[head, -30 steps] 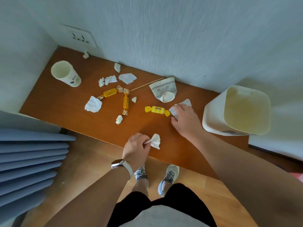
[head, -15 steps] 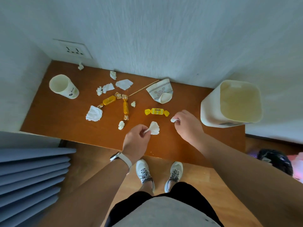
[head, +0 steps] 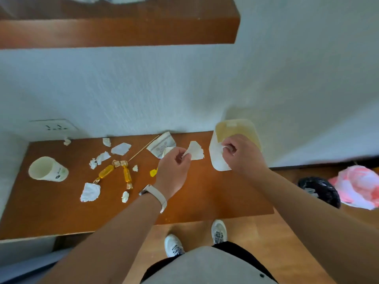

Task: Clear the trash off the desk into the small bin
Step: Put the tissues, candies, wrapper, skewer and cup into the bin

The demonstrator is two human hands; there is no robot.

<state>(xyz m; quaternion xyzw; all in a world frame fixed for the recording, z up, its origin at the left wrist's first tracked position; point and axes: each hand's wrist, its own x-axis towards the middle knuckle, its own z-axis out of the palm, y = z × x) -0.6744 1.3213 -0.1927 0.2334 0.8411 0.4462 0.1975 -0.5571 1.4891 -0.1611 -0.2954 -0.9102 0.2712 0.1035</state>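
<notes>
My left hand (head: 174,169) pinches a white paper scrap (head: 195,150) above the desk's middle, left of the small white bin (head: 217,160). At the bin's near rim, my right hand (head: 242,154) is closed around a small white paper wad (head: 225,148). Trash lies on the brown desk (head: 205,193): two amber wrapped candies (head: 105,172) (head: 127,175), a yellow candy (head: 153,172) half hidden by my left hand, a crumpled tissue (head: 90,192), several paper bits (head: 121,148), a thin wooden stick (head: 143,148) and a flattened printed paper cup (head: 162,144).
An upright white paper cup (head: 47,169) stands at the desk's left. A wall socket (head: 53,126) sits above the back left corner. A wooden shelf (head: 119,27) hangs overhead. On the floor to the right lie a black bag (head: 320,190) and a pink-white bag (head: 356,185).
Both hands rose and moved right toward the bin, each carrying its paper. The camera tilted up, bringing the shelf into view. The yellow candy is now partly covered by my left hand.
</notes>
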